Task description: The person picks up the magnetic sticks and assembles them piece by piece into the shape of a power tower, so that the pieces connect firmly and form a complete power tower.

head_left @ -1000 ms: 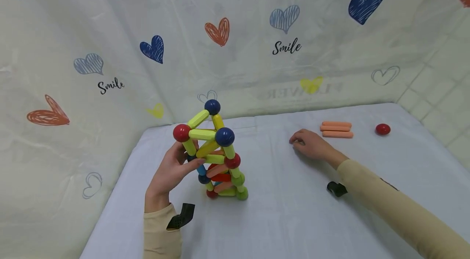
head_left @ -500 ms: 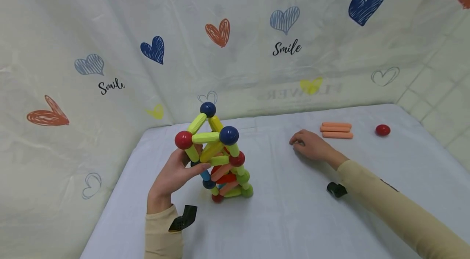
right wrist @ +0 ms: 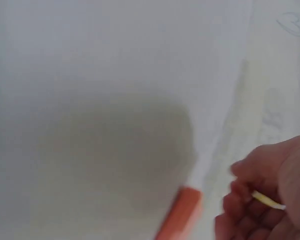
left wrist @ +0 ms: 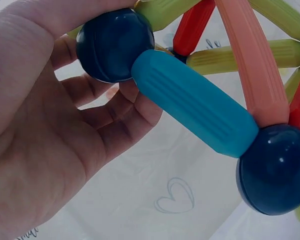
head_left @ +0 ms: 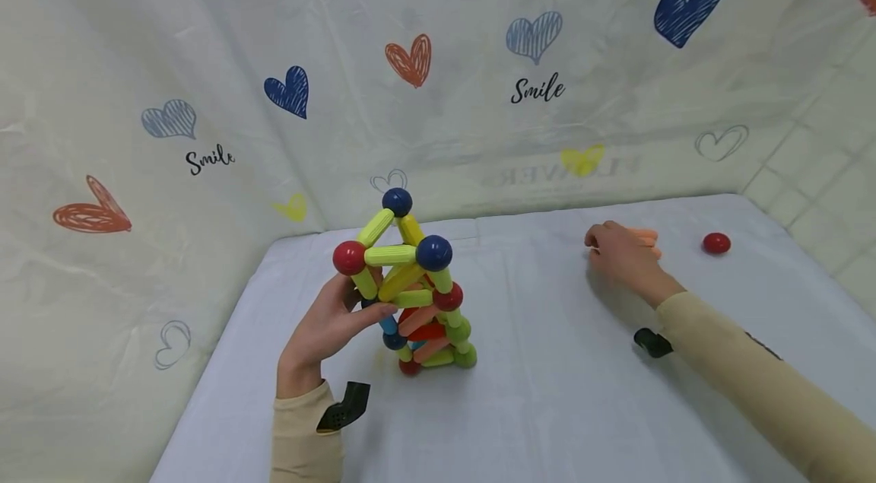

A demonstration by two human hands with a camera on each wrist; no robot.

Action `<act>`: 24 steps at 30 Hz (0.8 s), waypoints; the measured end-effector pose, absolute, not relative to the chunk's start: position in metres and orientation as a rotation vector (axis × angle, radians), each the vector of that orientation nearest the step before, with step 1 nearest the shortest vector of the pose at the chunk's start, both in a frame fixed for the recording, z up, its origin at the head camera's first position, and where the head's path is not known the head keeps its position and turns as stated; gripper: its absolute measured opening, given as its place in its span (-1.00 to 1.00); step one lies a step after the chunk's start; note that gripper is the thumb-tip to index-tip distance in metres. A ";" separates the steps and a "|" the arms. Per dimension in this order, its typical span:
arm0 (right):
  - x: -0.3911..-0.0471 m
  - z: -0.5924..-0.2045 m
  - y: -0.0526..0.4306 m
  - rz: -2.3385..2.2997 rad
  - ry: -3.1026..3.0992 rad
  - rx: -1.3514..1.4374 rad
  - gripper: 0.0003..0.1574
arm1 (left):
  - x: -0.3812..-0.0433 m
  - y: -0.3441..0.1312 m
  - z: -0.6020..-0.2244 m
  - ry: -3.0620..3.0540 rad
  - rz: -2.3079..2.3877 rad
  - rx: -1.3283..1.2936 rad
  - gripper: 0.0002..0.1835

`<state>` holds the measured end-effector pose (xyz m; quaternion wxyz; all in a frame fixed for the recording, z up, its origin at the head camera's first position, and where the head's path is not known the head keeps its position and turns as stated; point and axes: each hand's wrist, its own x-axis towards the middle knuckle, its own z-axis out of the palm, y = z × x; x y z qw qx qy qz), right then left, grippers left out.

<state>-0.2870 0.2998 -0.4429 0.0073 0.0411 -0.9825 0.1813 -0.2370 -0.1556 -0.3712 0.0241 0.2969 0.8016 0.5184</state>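
A tower of magnetic rods and balls (head_left: 414,299) stands left of centre, slightly tilted, with red and blue balls at its top. My left hand (head_left: 331,327) grips its upper left side, thumb in front and other fingers behind. The left wrist view shows that thumb by a dark blue ball (left wrist: 115,45), from which a blue rod (left wrist: 197,105) runs to another blue ball. At the right, my right hand (head_left: 626,258) hovers with loosely curled fingers beside the orange rods (head_left: 645,234), partly covering them. In the right wrist view one orange rod (right wrist: 182,215) lies below that hand.
A red ball (head_left: 716,243) lies at the right of the white-covered table (head_left: 534,361), past the orange rods. Behind the table hangs a pale cloth (head_left: 465,133) printed with hearts. Black straps with small devices are at both sleeves.
My right hand has moved right and a little away from me, from the table to the orange rods. The tower has shifted slightly right in my left hand's grip.
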 end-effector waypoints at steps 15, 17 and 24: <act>-0.280 -0.438 0.326 0.267 -3.198 -0.036 -0.79 | -0.239 -0.142 -0.373 2.360 1.668 1.069 -0.67; -0.281 -0.440 0.328 0.285 -3.184 -0.053 -0.82 | -0.240 -0.142 -0.374 2.365 1.667 1.061 -0.68; -0.282 -0.441 0.331 0.257 -3.184 -0.003 -0.75 | -0.239 -0.142 -0.374 2.373 1.668 1.048 -0.67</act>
